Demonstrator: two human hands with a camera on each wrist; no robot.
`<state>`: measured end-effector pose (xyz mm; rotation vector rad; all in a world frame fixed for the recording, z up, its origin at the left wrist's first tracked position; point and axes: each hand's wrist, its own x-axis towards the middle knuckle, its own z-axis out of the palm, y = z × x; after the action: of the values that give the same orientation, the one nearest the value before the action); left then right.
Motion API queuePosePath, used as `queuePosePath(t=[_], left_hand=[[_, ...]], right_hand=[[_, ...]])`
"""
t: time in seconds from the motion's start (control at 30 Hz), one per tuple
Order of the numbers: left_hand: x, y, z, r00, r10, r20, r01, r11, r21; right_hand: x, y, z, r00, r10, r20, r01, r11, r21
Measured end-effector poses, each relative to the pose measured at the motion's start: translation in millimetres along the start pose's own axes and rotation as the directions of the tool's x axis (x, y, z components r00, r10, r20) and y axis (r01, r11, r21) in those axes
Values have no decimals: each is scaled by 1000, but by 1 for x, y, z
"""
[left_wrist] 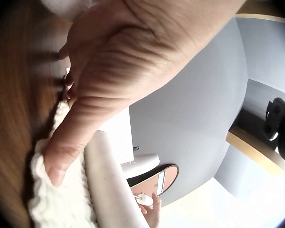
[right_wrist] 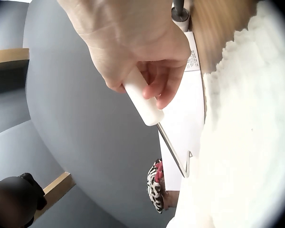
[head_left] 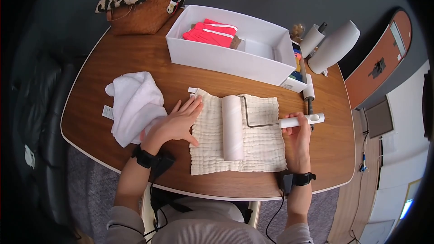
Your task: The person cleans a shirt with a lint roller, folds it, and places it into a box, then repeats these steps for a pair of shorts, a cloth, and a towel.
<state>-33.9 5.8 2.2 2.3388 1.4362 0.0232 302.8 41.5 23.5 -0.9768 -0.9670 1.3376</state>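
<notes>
A cream crinkled cloth (head_left: 266, 153) lies spread on the wooden table. Across its middle rests a white lint roller (head_left: 233, 129), its wire frame running right to a white handle (head_left: 300, 121). My right hand (head_left: 298, 138) grips that handle; the right wrist view shows fingers curled around it. My left hand (head_left: 176, 124) lies spread along the cloth's left edge, its thumb (left_wrist: 57, 166) pressing on the fabric. Left of that hand, a crumpled white towel (head_left: 138, 106) sits with its label showing, partly hidden behind the wrist.
Behind the cloth stands a white box (head_left: 226, 56) with folded red clothing (head_left: 212, 33) inside. A smaller white box (head_left: 296, 83), another lint roller (head_left: 308, 88) and a white vase-like object (head_left: 334, 47) are at the right. A brown bag (head_left: 144, 18) holds clothes at the back left.
</notes>
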Motion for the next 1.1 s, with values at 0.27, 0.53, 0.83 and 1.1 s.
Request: queuePosePath(t=[0.27, 0.53, 0.83, 1.1], left_hand=[[0, -1, 2, 1000, 1, 0, -1, 1000, 6], [0, 0, 1, 1000, -13, 12, 13, 1000, 10], [-5, 28, -19, 983, 149, -109, -148, 989, 22], [22, 91, 18, 875, 474, 98, -480, 876, 49]], right_hand=[[18, -10, -42, 929, -158, -334, 178, 984, 30], [26, -26, -109, 798, -225, -559, 310, 949, 60], [18, -43, -108, 965, -94, -246, 111, 992, 56], [22, -37, -111, 968, -154, -197, 204, 942, 266]])
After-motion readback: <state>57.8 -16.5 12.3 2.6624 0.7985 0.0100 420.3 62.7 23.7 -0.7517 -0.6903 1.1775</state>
